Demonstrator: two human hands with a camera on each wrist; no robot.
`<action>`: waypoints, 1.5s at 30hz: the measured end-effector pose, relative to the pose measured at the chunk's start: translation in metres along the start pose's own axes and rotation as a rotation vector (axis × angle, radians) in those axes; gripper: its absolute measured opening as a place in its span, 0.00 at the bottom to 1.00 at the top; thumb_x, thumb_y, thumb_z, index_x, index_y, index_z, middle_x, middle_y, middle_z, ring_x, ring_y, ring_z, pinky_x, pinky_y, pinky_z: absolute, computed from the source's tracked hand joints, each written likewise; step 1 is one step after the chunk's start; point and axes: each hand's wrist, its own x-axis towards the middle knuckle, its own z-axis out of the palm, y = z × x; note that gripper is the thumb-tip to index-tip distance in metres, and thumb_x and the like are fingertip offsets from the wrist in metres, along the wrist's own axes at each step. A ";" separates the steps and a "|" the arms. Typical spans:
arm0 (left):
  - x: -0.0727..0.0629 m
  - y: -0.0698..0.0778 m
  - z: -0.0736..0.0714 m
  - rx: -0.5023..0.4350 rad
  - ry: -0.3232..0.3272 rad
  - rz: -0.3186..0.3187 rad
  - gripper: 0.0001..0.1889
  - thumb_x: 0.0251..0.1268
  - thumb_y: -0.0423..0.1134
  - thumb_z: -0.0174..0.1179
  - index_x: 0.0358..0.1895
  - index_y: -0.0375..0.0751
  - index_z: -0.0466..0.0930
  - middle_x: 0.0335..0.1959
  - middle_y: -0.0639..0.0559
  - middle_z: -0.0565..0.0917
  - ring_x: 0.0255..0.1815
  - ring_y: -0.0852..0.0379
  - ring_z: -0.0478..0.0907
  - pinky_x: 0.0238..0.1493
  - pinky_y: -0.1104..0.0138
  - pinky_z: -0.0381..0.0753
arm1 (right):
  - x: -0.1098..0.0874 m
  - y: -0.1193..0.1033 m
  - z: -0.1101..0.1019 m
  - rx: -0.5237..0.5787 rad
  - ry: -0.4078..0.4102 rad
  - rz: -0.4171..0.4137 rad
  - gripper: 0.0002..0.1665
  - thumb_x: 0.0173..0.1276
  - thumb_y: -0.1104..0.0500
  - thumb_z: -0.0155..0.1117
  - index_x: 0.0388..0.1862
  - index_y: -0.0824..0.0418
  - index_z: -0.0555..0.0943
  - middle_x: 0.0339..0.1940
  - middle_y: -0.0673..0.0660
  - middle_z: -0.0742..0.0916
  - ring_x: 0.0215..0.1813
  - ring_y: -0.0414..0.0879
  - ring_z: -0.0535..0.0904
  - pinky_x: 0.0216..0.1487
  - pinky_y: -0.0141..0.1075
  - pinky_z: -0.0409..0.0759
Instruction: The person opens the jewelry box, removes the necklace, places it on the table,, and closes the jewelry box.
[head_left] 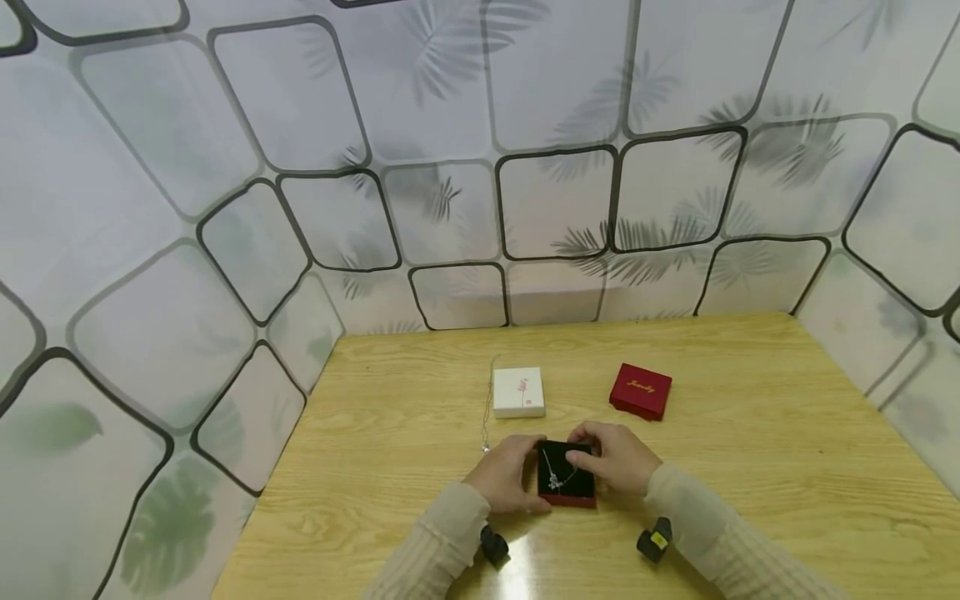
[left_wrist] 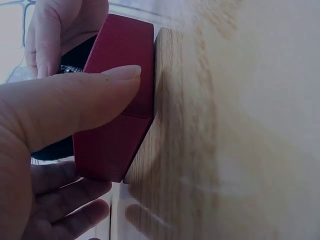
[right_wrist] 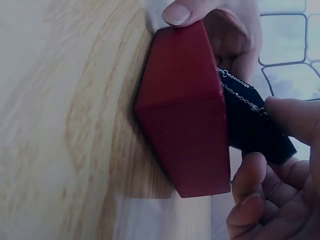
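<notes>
A small red box base [head_left: 567, 502] stands on the wooden table, holding a black padded insert [head_left: 551, 457]. Across the insert lies a fine silver chain [right_wrist: 240, 94] with a small sparkling ornament [head_left: 555, 482]. My left hand [head_left: 506, 475] grips the box from the left, its thumb [left_wrist: 107, 85] against the red side wall. With thumb and fingers, my right hand [head_left: 618, 458] pinches the insert's right edge. In the right wrist view that edge is tilted up above the box rim, and the thumb lies by the chain. The insert's underside is hidden.
A red lid [head_left: 641, 392] with gold lettering lies at the back right. Behind the left hand is a white box [head_left: 518, 392] with a pink flower print, and a silver necklace [head_left: 487, 408] lies along its left side. Patterned curtains [head_left: 442, 208] surround the wooden table [head_left: 390, 400].
</notes>
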 end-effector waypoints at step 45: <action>0.006 0.008 -0.006 -0.365 0.296 0.027 0.09 0.70 0.44 0.58 0.44 0.43 0.81 0.35 0.55 0.83 0.40 0.61 0.78 0.44 0.67 0.77 | 0.003 -0.010 -0.016 0.128 0.183 -0.092 0.12 0.71 0.51 0.61 0.47 0.56 0.79 0.36 0.47 0.83 0.33 0.43 0.74 0.33 0.32 0.75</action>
